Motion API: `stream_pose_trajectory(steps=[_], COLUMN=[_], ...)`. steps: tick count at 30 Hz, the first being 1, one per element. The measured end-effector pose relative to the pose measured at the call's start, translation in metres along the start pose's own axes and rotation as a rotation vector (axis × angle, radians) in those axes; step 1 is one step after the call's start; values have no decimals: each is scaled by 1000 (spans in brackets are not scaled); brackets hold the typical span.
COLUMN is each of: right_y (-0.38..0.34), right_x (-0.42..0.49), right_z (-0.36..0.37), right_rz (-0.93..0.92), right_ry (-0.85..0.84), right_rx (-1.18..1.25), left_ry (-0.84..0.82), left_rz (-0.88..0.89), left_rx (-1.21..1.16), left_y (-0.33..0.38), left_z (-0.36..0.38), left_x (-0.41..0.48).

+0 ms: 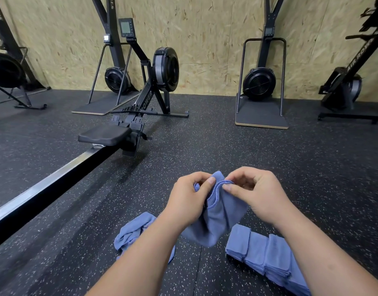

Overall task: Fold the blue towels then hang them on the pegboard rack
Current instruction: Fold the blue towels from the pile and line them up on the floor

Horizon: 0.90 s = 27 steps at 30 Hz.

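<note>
You're holding one blue towel (218, 221) up above the floor (205, 146). The left grip (189, 201) and right grip (254, 195) are both pinching its stitched edge, close together, with the rest hanging down. Folding looks partway done: a row of folded towels (258, 253) is lying on the floor by your right forearm. A crumpled towel (132, 231) is waiting under your left forearm. No pegboard rack is showing, so hanging is probably not started. Likely remaining: this fold, the crumpled one, all the hanging.
</note>
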State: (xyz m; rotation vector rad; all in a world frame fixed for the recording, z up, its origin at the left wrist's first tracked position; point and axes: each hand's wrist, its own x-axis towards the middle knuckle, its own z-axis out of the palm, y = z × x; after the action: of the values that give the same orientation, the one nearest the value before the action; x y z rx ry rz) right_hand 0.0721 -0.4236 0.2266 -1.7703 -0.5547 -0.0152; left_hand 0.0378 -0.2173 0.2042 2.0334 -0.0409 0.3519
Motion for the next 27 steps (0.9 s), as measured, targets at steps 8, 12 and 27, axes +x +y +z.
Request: stream_pose_trajectory(steps=[8,12,27], right_y=[2,5,37], right_x=[3,3,6], right_z=[1,-6,-45], right_rz=[-22,-11,183], right_ry=[80,-57,587], right_rx=[16,-53,166], left_ry=[-90,-145,300], left_rz=[89,92,-249], left_rx=[-147,-143,-388], left_y=[8,6,-31], left_z=[2,1,-38], left_x=[-6,-6,11])
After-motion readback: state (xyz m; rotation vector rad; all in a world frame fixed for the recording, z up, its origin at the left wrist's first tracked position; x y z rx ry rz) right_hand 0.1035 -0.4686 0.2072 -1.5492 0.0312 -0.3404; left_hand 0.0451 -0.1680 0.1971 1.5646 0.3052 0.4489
